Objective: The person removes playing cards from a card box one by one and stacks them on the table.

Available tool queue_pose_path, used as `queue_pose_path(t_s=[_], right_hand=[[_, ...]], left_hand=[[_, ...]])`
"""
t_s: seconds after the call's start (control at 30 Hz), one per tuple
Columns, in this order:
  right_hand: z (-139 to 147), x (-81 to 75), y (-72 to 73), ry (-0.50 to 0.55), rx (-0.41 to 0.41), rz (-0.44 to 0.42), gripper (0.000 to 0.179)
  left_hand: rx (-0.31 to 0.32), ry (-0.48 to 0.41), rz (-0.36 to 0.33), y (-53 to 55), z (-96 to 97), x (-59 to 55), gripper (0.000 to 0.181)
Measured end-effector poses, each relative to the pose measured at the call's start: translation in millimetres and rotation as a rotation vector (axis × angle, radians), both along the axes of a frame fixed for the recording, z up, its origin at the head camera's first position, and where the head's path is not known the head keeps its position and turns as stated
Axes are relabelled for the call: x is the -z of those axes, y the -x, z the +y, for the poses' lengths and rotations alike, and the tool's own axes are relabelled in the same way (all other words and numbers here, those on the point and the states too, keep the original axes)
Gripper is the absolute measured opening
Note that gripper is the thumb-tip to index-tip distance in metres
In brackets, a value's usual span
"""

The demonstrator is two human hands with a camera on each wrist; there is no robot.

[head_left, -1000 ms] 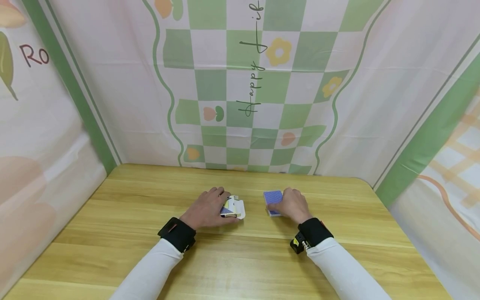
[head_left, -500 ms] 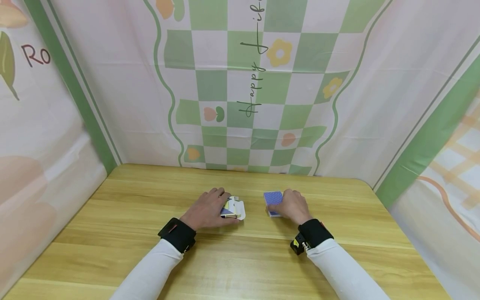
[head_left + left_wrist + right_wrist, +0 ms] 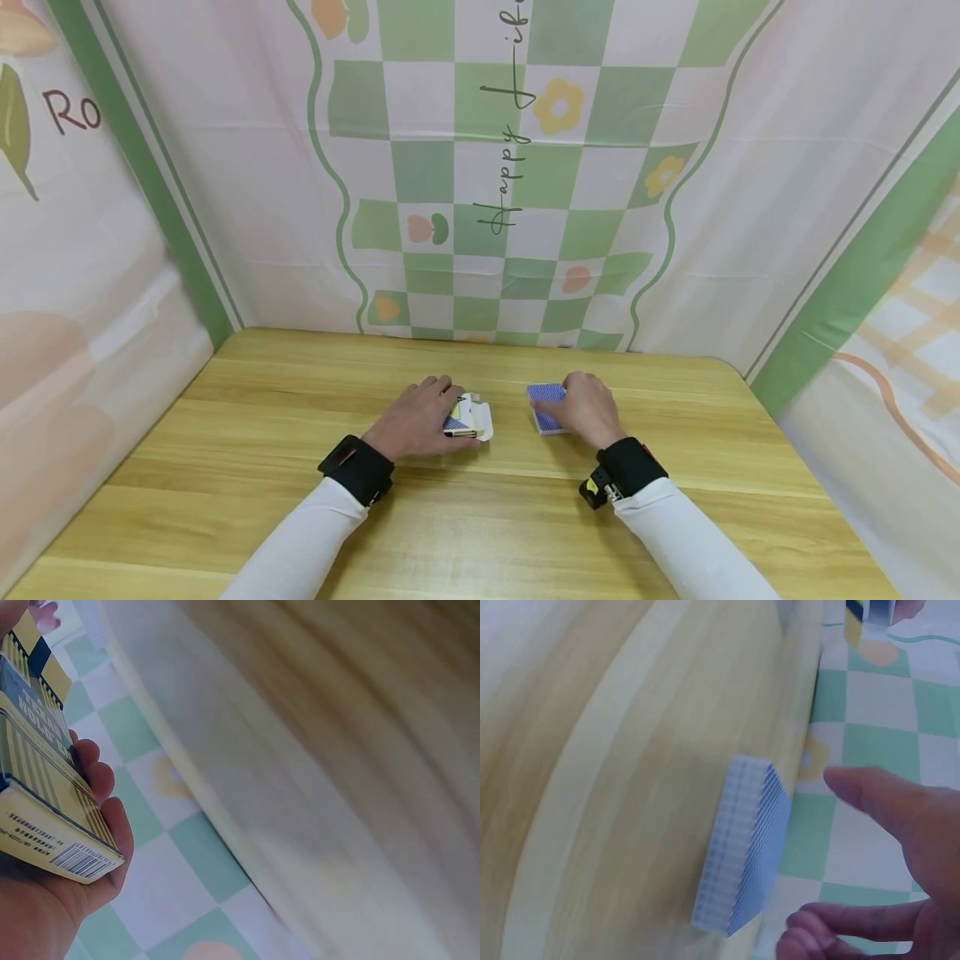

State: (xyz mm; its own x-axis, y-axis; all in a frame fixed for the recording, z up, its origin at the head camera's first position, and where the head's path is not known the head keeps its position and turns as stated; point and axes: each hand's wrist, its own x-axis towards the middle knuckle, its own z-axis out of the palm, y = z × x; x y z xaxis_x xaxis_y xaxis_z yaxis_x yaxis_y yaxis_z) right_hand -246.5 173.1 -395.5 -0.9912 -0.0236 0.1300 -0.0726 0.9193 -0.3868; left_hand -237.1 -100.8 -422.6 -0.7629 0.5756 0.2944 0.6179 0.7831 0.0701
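Note:
My left hand (image 3: 412, 421) grips a yellow-and-blue playing card box (image 3: 56, 772), its fingers along one side. Its white end flap (image 3: 482, 419) stands out toward the right in the head view. A barcode shows on the near end in the left wrist view. On the table to the right lies a squared deck of cards (image 3: 744, 847), blue patterned back up. Over the deck's right part in the head view is my right hand (image 3: 588, 408). In the right wrist view, its thumb and fingers are spread and stand apart from the cards.
A wooden table (image 3: 480, 517) bears both things. Behind it hangs a green-and-white checked cloth (image 3: 480, 275), and more printed cloth (image 3: 862, 275) hangs at the sides. Both wrists wear black bands (image 3: 358, 469).
My right hand has let go of the deck and lifted slightly, its thumb raised off the cards. The left hand and the box have shifted very slightly to the right.

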Motion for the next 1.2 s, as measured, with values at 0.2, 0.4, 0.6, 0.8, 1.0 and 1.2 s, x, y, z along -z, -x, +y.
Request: queue_pose_path(t_s=[0.2,0.4,0.6,0.8,1.0,1.2], right_hand=[[-7,-6.7,-0.1,0.098,-0.057,0.082,0.041],[-14,-6.6,0.7,0.213,-0.114,0.146,0.021],[-22,-9.4,-1.0,0.351,-0.274,0.105,0.012],[-31,-11.9,-4.1,0.481,-0.415,-0.057,0.013],[-37,-11.7,-7.0,0.541,-0.422,-0.229,0.012],[-41,-6.8,-7.6,0.523,-0.392,-0.262,0.013]], left_hand=[[0.018,-0.001,0.012,-0.5,3.0,-1.5,0.084],[0.026,-0.003,0.021,-0.3,6.9,-3.2,0.083],[0.031,-0.004,0.005,-1.0,10.2,-5.4,0.082],[0.046,-0.004,0.002,-1.3,13.1,-6.2,0.081],[0.055,-0.007,0.025,-0.6,15.5,-5.9,0.08],[0.076,-0.015,0.056,-0.5,18.6,-6.7,0.077]])
